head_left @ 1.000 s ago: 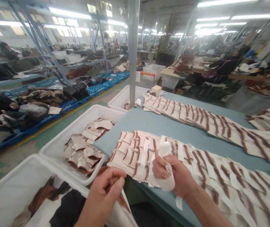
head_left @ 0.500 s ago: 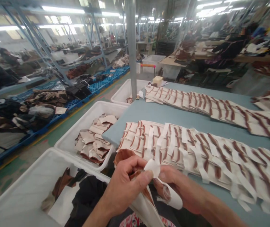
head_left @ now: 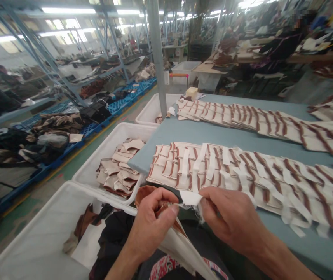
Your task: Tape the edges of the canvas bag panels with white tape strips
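Just in front of my body, my left hand pinches a cream fabric piece with a brown lining; its lower end hangs toward my lap. My right hand is closed on a white strip with frayed threads below it. The strip stretches between the two hands, its left end close to my left fingertips. Whether it is joined to the fabric piece I cannot tell. Beyond my hands, a row of overlapping cream and brown fabric pieces lies on the table, with several white strips draped over it.
The blue-green table carries a second row of fabric pieces farther back. White bins with fabric stand left of it. A metal post rises at the table's far left corner. A co-worker sits at the back right.
My right hand has moved up and to the right, drawing the white strip out flatter between my hands. The looped end of the strip is no longer visible. The view has shifted slightly.
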A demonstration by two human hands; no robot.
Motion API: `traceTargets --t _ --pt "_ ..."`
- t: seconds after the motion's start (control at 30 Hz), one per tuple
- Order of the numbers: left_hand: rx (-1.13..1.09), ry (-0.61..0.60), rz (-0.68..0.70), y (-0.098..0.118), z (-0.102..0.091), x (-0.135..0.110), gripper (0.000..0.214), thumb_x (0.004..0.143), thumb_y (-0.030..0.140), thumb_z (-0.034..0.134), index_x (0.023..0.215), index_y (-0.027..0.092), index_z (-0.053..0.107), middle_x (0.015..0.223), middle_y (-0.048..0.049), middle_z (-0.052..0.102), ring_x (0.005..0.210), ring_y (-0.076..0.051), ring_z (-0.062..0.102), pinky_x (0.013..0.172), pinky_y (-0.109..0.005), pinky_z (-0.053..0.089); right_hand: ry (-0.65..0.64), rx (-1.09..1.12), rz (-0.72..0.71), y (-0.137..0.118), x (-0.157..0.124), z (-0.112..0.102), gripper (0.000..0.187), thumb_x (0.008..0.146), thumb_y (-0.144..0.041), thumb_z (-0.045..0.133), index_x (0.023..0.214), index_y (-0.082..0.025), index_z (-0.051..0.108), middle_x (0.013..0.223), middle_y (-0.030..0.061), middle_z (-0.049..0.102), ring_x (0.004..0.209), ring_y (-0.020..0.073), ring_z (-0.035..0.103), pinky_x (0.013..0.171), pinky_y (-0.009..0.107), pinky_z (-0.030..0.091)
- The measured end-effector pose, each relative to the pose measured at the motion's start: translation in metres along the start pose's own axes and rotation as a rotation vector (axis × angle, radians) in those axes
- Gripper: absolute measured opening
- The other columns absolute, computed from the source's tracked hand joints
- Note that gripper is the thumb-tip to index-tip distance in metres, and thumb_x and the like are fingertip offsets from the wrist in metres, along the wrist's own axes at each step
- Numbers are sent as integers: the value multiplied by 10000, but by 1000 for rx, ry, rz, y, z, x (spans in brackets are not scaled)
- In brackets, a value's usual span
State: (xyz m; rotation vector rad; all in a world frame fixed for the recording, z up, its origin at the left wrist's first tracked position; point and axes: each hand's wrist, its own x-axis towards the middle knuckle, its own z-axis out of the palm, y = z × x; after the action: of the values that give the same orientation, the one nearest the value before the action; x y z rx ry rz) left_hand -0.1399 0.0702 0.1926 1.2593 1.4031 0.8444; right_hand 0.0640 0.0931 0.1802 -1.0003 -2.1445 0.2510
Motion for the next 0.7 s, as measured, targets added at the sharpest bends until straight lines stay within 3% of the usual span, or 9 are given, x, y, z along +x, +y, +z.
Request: traceTargets --t 0.07,0.2,0.3,0.47,0.57,0.7 --pt "-33 -43 -24 0 5 -3 171 749 281 624 862 158 661 720 15 589 646 -128 515 612 -217 416 88 -153 -114 -2 2 -1 243 948 -92 468 768 -164 614 595 0 611 514 147 568 563 298 369" --pt "-187 -114 -42 3 14 -10 309 725 316 711 989 157 693 829 -19 687 722 -152 583 673 -227 480 132 -275 -161 -6 4 0 280 948 -94 471 724 -172 619 586 13 638 520 164 610 569 316 391" --pt "-244 -64 -43 2 18 -11 381 721 425 768 970 149 685 727 5 637 615 -117 510 577 -201 436 137 -311 -170 -5 3 2 280 945 -86 481 718 -175 619 591 15 658 526 166 629 562 326 385" --pt "-255 69 -16 -3 27 -7 286 808 426 717 789 150 642 602 34 533 519 -85 423 501 -186 356 133 -289 -186 -3 -5 5 223 920 -66 506 759 -185 604 628 11 679 534 166 612 575 325 392" --pt "-252 74 2 -5 27 -8 308 835 435 702 744 151 624 595 38 509 514 -81 409 499 -185 344 83 -105 -73 0 -9 2 88 920 -165 539 905 -181 624 747 22 704 659 184 645 640 308 446" --pt "-164 -32 -41 -3 21 -8 324 872 462 668 787 154 611 624 25 533 541 -101 449 521 -201 362 -62 366 233 4 -2 5 331 934 -323 512 1217 -175 600 1159 87 716 1033 223 666 880 339 502"
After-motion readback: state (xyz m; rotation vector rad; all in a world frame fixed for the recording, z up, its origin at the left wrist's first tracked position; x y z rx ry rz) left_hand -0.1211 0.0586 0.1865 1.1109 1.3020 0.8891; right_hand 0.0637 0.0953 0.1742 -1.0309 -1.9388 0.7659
